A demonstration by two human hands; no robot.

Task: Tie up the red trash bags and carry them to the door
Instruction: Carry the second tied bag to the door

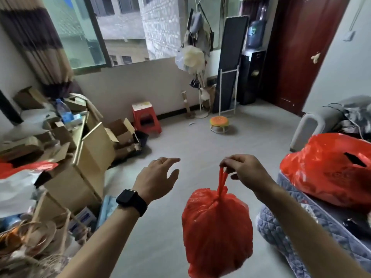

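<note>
While the tied red bag hangs full and bulging, its opaque plastic hides whatever is inside. A second red bag lies puffed out on the bed at right, and its contents are likewise hidden. Open cardboard boxes are stacked at left, with a water bottle among them. The tied bag is glossy and wrinkled, its neck gathered and its handles drawn into one strand. It hangs above the floor, well apart from the dark red door. The right hand pinches the top of the strand between curled fingers and thumb. The left hand hovers beside it, fingers spread and relaxed, holding nothing.
</note>
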